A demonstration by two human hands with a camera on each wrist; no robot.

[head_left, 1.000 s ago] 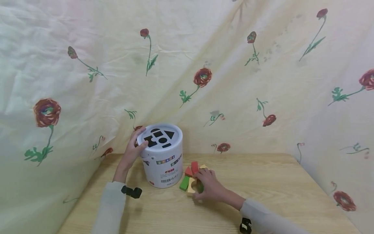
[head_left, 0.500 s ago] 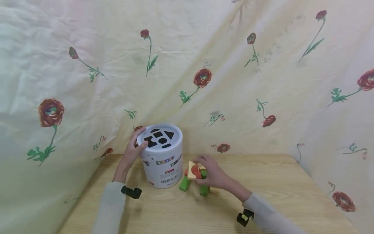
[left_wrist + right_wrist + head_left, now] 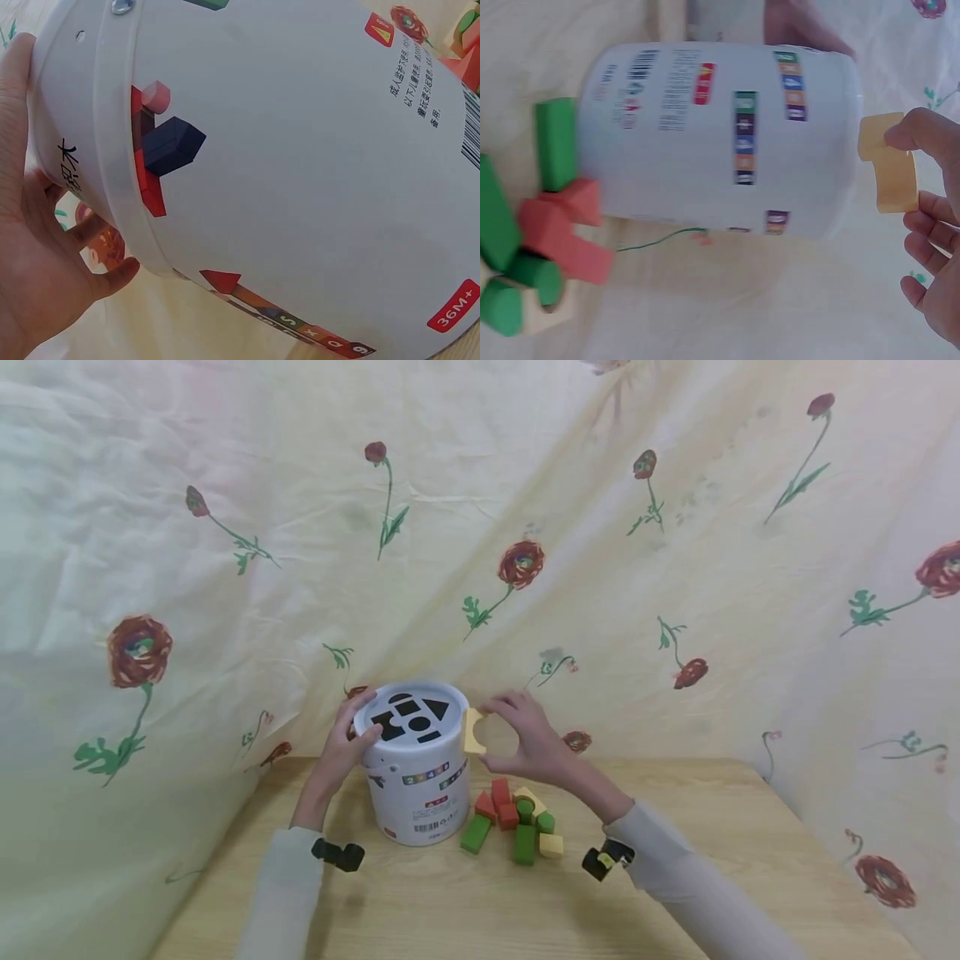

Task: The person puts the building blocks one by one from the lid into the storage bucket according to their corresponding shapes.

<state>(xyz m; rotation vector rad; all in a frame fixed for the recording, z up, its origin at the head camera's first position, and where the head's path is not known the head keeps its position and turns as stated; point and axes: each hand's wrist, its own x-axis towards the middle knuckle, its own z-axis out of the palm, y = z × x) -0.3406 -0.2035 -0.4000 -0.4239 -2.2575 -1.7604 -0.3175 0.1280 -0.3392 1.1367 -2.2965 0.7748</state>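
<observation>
Right hand (image 3: 528,739) pinches a yellow arch block (image 3: 473,732) just beside the bucket (image 3: 416,777) rim. Left hand (image 3: 341,752) grips the bucket's far side. Loose blocks (image 3: 517,822) lie below the right hand.

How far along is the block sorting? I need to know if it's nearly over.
Not nearly. Done: cannot tell, the bucket hides its contents. In hand: the right hand pinches a yellow block beside the lid, while the left hand holds the bucket. Left: the pile of blocks on the table.
</observation>
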